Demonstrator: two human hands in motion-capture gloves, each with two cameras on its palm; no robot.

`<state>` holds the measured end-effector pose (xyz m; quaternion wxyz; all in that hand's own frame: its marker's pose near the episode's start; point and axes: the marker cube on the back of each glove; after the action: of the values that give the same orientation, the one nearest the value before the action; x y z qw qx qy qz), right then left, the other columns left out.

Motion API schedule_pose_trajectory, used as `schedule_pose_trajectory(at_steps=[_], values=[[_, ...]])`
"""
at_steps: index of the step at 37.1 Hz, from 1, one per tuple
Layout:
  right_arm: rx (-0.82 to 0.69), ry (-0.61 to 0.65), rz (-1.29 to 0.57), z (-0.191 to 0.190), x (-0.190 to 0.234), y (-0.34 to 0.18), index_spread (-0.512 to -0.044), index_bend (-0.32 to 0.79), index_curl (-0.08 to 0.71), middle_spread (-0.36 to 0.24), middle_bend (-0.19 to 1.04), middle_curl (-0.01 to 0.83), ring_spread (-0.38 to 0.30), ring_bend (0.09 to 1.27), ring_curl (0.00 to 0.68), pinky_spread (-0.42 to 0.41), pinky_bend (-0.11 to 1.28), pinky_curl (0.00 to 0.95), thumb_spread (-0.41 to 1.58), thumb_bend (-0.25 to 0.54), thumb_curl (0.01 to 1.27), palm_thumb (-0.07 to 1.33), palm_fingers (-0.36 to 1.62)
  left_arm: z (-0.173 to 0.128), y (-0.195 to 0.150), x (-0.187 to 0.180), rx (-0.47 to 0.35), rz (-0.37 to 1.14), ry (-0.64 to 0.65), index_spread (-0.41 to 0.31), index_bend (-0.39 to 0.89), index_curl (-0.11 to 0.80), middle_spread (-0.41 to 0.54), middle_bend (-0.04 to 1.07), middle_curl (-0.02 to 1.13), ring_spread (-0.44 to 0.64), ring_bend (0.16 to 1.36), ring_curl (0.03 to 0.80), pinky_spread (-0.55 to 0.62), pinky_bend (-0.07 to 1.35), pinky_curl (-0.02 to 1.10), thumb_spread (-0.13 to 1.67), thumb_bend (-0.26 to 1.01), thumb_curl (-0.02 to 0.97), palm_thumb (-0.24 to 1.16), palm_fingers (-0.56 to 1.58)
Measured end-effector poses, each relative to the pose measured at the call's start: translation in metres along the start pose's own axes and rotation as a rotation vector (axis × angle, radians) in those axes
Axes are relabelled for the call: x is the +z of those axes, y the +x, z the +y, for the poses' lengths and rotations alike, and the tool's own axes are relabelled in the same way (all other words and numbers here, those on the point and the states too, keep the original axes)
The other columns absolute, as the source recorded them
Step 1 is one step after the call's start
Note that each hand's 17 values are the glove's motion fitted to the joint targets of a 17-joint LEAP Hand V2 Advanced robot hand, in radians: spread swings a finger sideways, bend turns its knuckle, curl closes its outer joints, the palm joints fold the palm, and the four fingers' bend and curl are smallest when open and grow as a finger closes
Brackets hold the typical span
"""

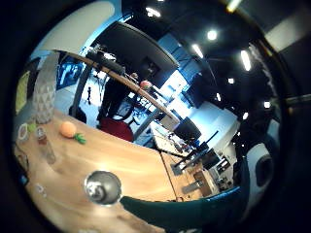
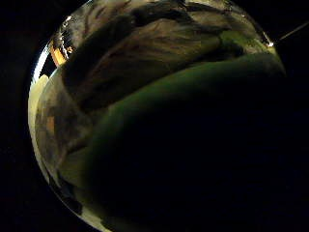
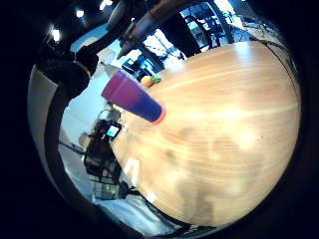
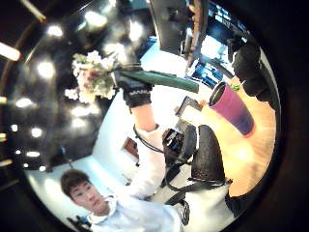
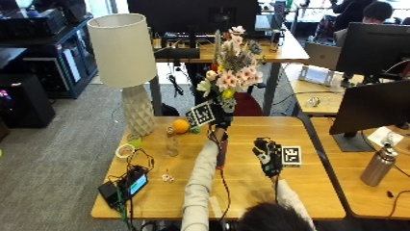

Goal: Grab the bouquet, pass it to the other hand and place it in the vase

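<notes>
The person's left hand [image 5: 220, 117] is raised above the wooden table [image 5: 307, 192] and grasps the bouquet [image 5: 232, 72] by its dark green wrapped stem, fingers curled round it. The pink and cream flowers stand upright above the glove, well clear of the tabletop. In the right thumb side palm view the same gloved hand [image 4: 135, 93] shows with the flowers [image 4: 94, 76] on one side and the green stem [image 4: 164, 79] jutting out on the other.

The right hand [image 5: 267, 155] hovers just over the table beside the left forearm, fingers relaxed and spread, holding nothing.

The vase is a tall purple tumbler [image 4: 232, 109] shading to blue toward its base, with a pink rim at the foot (seen clearly only from the right palm's cameras). It stands on the table [image 3: 224, 129] near the right hand; in the outside view the left forearm hides most of it.

Toward the table's far left corner a lamp [image 5: 126, 62] with a cream shade and a faceted white base stands. Near it lie an orange [image 5: 181, 126], a small clear bottle [image 5: 171, 143] and a roll of tape [image 5: 124, 151]. A small device with a lit screen [image 5: 133, 184] and cables sits at the near left edge
</notes>
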<state>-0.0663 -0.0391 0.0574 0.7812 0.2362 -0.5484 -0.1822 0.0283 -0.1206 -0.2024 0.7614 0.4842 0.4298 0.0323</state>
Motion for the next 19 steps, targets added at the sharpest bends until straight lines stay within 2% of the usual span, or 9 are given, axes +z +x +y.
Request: schedule_pose_trajectory(at_steps=[3, 7, 9, 11, 15, 18, 19], values=[[0.006, 0.006, 0.076, 0.001, -0.011, 0.022, -0.222, 0.1, 0.397, -0.105, 0.47, 0.472, -0.13, 0.67, 0.417, -0.06, 0.46, 0.372, 0.87, -0.025, 0.59, 0.8, 0.99, -0.003, -0.025, 0.004, -0.024, -0.021, 0.014, -0.365, 0.46, 0.537, -0.374, 0.69, 0.55, -0.4, 0.75, 0.465, -0.43, 0.6, 0.44, 0.41, -0.03, 0.671, 0.8, 1.42], [-0.132, 0.002, 0.093, -0.003, -0.019, 0.036, -0.223, 0.1, 0.378, -0.104, 0.45, 0.466, -0.128, 0.65, 0.414, -0.046, 0.43, 0.363, 0.9, -0.024, 0.58, 0.8, 1.01, -0.001, -0.056, 0.01, -0.08, -0.035, 0.011, -0.366, 0.46, 0.545, -0.374, 0.69, 0.55, -0.4, 0.75, 0.465, -0.43, 0.61, 0.44, 0.4, -0.03, 0.686, 0.8, 1.41], [-0.128, 0.001, 0.09, -0.002, -0.021, 0.04, -0.223, 0.1, 0.369, -0.104, 0.43, 0.464, -0.127, 0.64, 0.412, -0.038, 0.42, 0.36, 0.91, -0.024, 0.58, 0.8, 1.02, 0.002, -0.071, 0.014, -0.111, -0.032, 0.003, -0.364, 0.46, 0.547, -0.374, 0.69, 0.55, -0.4, 0.75, 0.465, -0.43, 0.61, 0.44, 0.39, -0.03, 0.694, 0.8, 1.41], [-0.058, 0.004, 0.083, 0.002, -0.022, 0.044, -0.223, 0.1, 0.361, -0.104, 0.42, 0.462, -0.127, 0.63, 0.411, -0.033, 0.4, 0.355, 0.92, -0.024, 0.58, 0.8, 1.03, 0.004, -0.082, 0.017, -0.117, -0.036, -0.003, -0.364, 0.46, 0.549, -0.372, 0.69, 0.55, -0.4, 0.75, 0.465, -0.43, 0.61, 0.44, 0.39, -0.03, 0.701, 0.8, 1.41], [0.191, 0.016, 0.067, 0.013, -0.022, 0.046, -0.221, 0.1, 0.347, -0.103, 0.41, 0.46, -0.127, 0.61, 0.41, -0.028, 0.38, 0.351, 0.93, -0.025, 0.57, 0.8, 1.04, 0.016, -0.1, 0.018, -0.127, -0.016, -0.059, -0.365, 0.45, 0.553, -0.37, 0.69, 0.55, -0.4, 0.75, 0.465, -0.44, 0.61, 0.44, 0.38, -0.04, 0.711, 0.79, 1.41], [0.23, 0.01, 0.049, 0.017, -0.023, 0.047, -0.215, 0.1, 0.337, -0.104, 0.4, 0.46, -0.125, 0.6, 0.409, -0.016, 0.36, 0.347, 0.93, -0.022, 0.57, 0.81, 1.05, 0.035, -0.098, 0.003, -0.088, -0.02, -0.176, -0.367, 0.44, 0.552, -0.372, 0.69, 0.54, -0.4, 0.75, 0.463, -0.44, 0.61, 0.44, 0.4, -0.06, 0.711, 0.74, 1.4], [0.23, 0.005, 0.05, 0.019, -0.024, 0.049, -0.214, 0.1, 0.336, -0.104, 0.4, 0.46, -0.128, 0.59, 0.41, -0.015, 0.35, 0.345, 0.93, -0.021, 0.57, 0.81, 1.05, 0.044, -0.101, -0.004, -0.079, -0.048, -0.248, -0.357, 0.38, 0.536, -0.371, 0.69, 0.54, -0.4, 0.75, 0.461, -0.45, 0.62, 0.44, 0.43, -0.08, 0.698, 0.69, 1.36]])
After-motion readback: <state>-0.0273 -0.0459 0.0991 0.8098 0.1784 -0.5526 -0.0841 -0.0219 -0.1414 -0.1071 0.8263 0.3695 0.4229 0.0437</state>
